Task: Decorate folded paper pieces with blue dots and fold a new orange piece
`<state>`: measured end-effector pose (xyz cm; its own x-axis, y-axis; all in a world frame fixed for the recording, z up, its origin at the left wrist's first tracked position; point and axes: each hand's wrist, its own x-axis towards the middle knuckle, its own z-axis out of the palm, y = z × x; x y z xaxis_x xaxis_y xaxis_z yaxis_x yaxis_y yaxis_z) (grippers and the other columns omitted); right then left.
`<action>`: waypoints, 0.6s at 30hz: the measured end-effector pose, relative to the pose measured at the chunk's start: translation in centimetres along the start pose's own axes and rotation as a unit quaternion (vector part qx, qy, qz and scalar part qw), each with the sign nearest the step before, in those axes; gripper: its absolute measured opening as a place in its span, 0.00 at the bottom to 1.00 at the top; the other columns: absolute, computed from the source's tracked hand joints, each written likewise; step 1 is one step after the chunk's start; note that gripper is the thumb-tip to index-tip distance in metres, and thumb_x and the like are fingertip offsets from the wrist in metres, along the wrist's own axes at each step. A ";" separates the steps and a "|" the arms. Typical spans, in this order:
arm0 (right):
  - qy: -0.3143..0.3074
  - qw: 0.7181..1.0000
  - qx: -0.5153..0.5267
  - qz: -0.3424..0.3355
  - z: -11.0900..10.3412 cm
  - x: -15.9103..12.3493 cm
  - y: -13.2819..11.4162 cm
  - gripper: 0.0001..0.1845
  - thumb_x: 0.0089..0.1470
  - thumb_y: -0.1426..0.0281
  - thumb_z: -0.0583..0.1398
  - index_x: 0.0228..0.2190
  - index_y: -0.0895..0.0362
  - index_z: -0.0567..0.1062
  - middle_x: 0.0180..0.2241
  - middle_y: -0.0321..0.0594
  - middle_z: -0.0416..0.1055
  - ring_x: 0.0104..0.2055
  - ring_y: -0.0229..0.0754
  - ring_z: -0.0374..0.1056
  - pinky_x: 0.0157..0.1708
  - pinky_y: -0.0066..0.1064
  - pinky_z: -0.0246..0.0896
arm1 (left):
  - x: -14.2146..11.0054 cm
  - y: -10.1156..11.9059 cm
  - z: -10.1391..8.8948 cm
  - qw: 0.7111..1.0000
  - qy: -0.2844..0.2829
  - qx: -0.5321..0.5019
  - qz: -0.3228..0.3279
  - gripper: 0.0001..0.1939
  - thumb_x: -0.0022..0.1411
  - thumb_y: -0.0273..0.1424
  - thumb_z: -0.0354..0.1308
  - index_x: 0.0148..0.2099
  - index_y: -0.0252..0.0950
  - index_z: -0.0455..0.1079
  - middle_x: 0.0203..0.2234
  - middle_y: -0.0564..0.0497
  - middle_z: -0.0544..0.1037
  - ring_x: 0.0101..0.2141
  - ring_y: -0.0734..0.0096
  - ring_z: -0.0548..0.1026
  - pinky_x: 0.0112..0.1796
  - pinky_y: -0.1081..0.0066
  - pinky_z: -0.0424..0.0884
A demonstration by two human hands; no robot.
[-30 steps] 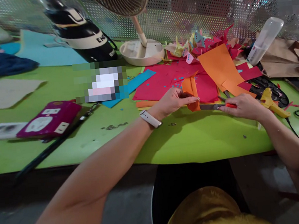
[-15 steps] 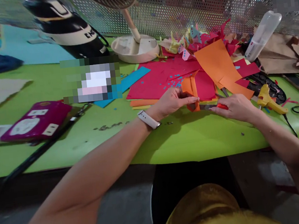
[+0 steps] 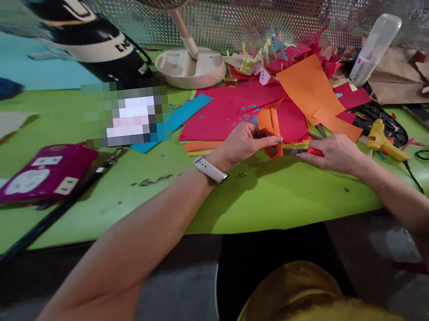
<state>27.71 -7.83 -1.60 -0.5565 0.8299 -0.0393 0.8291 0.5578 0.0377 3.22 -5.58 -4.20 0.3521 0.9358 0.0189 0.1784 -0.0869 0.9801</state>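
Note:
My left hand point(image 3: 245, 144), with a pale watch band at the wrist, pinches a folded piece of orange paper point(image 3: 271, 118) just above the table. From the right, my right hand point(image 3: 332, 153) grips scissors point(image 3: 315, 152) by their red-orange handle. Their grey blades point left and meet the lower edge of the folded paper; how far apart the blades are, I cannot tell. Behind the hands lie red paper sheets point(image 3: 227, 105) scattered with small blue bits, and a larger orange sheet point(image 3: 306, 87) leans over them.
A yellow glue gun point(image 3: 385, 145) with a cord lies right of my right hand. A clear bottle point(image 3: 377, 49), a fan base point(image 3: 192, 71) and a black bottle point(image 3: 98, 45) stand behind. At left are a purple pouch point(image 3: 43, 173) and a blue paper strip point(image 3: 190, 112).
The view has shifted slightly, moving the table things left in the picture. My right hand with the scissors has come closer to the folded orange paper, so less blade shows between them.

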 end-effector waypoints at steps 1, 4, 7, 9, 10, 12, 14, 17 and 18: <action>0.002 1.000 0.000 -0.001 0.0 0.0 0.0 0.28 0.65 0.49 0.50 0.34 0.57 0.79 0.30 0.42 0.79 0.30 0.41 0.69 0.27 0.31 0.41 | 0.0 0.0 0.0 1.000 -0.002 -0.002 0.002 0.08 0.50 0.35 0.68 0.29 0.35 0.80 0.27 0.49 0.83 0.27 0.71 0.76 0.32 0.73 0.72; 0.007 1.000 -0.001 -0.002 -0.1 -0.1 0.0 0.29 0.65 0.48 0.50 0.33 0.57 0.79 0.30 0.42 0.79 0.30 0.41 0.69 0.27 0.31 0.42 | -0.1 0.1 0.1 1.000 0.001 0.003 0.009 0.09 0.51 0.36 0.67 0.29 0.34 0.80 0.26 0.48 0.83 0.27 0.71 0.76 0.31 0.72 0.73; 0.003 1.000 0.001 -0.001 -0.1 -0.1 -0.1 0.29 0.65 0.48 0.50 0.34 0.56 0.79 0.30 0.41 0.79 0.29 0.41 0.69 0.27 0.31 0.42 | -0.2 0.3 0.2 1.000 0.006 0.014 0.012 0.09 0.51 0.36 0.67 0.29 0.34 0.79 0.26 0.49 0.82 0.27 0.71 0.76 0.31 0.73 0.72; 0.000 1.000 0.005 0.000 -0.2 -0.1 -0.2 0.29 0.65 0.48 0.50 0.34 0.56 0.79 0.30 0.41 0.79 0.29 0.41 0.69 0.27 0.31 0.42 | -0.2 0.3 0.3 1.000 0.005 0.020 0.014 0.09 0.51 0.36 0.67 0.29 0.34 0.79 0.26 0.49 0.82 0.27 0.72 0.76 0.31 0.73 0.72; -0.001 1.000 0.007 0.001 -0.2 -0.1 -0.2 0.29 0.65 0.48 0.50 0.34 0.56 0.80 0.30 0.41 0.79 0.29 0.41 0.69 0.27 0.31 0.42 | -0.2 0.3 0.3 1.000 0.005 0.022 0.016 0.09 0.51 0.36 0.67 0.29 0.34 0.78 0.26 0.49 0.82 0.27 0.72 0.76 0.31 0.73 0.72; -0.002 1.000 0.009 0.003 -0.2 -0.1 -0.2 0.30 0.65 0.48 0.50 0.34 0.56 0.80 0.29 0.41 0.79 0.28 0.40 0.68 0.27 0.31 0.42 | -0.3 0.3 0.3 0.999 0.005 0.023 0.023 0.10 0.51 0.37 0.67 0.30 0.34 0.78 0.27 0.49 0.82 0.28 0.71 0.76 0.31 0.72 0.72; -0.004 1.000 0.011 0.003 -0.3 -0.1 -0.3 0.30 0.65 0.47 0.50 0.34 0.56 0.80 0.29 0.42 0.78 0.28 0.41 0.68 0.27 0.31 0.42 | -0.3 0.3 0.3 0.999 0.005 0.023 0.031 0.11 0.51 0.37 0.67 0.30 0.33 0.78 0.27 0.49 0.82 0.28 0.70 0.76 0.31 0.72 0.72; -0.010 1.000 0.012 0.002 -0.3 0.0 -0.3 0.30 0.65 0.48 0.50 0.36 0.56 0.80 0.30 0.42 0.79 0.29 0.41 0.68 0.27 0.31 0.42 | -0.4 0.4 0.4 0.999 0.008 0.027 0.035 0.11 0.50 0.38 0.66 0.29 0.34 0.77 0.26 0.50 0.81 0.28 0.70 0.76 0.31 0.71 0.72; -0.015 1.000 0.012 0.002 -0.3 0.0 -0.3 0.30 0.65 0.48 0.49 0.36 0.56 0.80 0.30 0.42 0.78 0.29 0.41 0.68 0.27 0.31 0.42 | -0.4 0.5 0.5 0.999 0.009 0.027 0.034 0.11 0.50 0.38 0.66 0.29 0.34 0.77 0.26 0.50 0.81 0.28 0.70 0.76 0.31 0.71 0.72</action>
<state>27.43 -8.03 -1.28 -0.5514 0.8314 -0.0685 0.8328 0.5534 0.0139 3.57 -6.17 -3.84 0.3485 0.9330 0.0897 0.2040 -0.1689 0.9643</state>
